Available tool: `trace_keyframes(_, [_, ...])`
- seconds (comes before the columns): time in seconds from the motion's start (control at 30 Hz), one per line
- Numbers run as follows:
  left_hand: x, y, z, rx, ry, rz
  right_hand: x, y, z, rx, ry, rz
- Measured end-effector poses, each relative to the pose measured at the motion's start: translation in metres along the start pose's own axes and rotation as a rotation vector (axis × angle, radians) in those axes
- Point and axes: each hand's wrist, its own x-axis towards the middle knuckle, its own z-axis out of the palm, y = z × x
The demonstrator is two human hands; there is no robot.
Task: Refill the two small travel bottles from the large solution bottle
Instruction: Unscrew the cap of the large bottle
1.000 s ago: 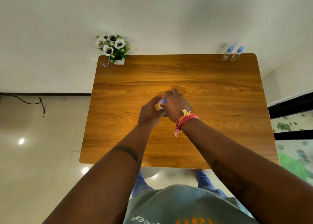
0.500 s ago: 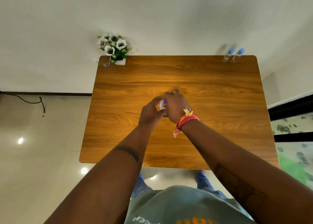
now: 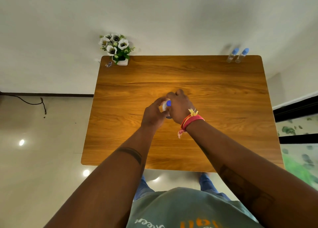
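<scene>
Hands meet over the middle of the wooden table [image 3: 215, 93], left hand [image 3: 153, 115] and right hand [image 3: 180, 105] both closed around the white bottle [image 3: 164, 106] with blue cap [image 3: 168, 103], while two small bottles [image 3: 237, 55] stand at the far right corner.

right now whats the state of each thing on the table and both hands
large bottle: at table centre, gripped by both hands, mostly hidden, blue cap on
left hand: wrapped around the bottle's body
right hand: closed over the cap end
two small bottles: upright, blue caps on, side by side at far right corner
flower pot: upright at far left corner
</scene>
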Motion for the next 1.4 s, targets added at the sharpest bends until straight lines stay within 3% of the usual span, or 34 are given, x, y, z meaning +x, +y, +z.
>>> trace_keyframes(0.47, [-0.004,0.004,-0.002,0.050,-0.007,0.005,0.000,0.000,-0.001,-0.020,0.023,-0.018])
trace_keyframes(0.63, [-0.002,0.003,-0.001,0.029,-0.010,-0.011,0.001,0.003,-0.006,-0.028,-0.040,-0.080])
trace_keyframes(0.8, [-0.001,0.000,-0.001,-0.002,-0.021,-0.023,0.000,0.014,-0.004,0.100,0.008,-0.099])
trace_keyframes(1.03, [0.000,-0.001,0.000,-0.061,-0.020,-0.028,-0.017,0.032,-0.005,0.502,0.234,0.157])
trace_keyframes(1.4, [-0.002,-0.005,-0.001,-0.047,-0.022,0.032,0.000,0.059,0.007,0.598,0.154,0.271])
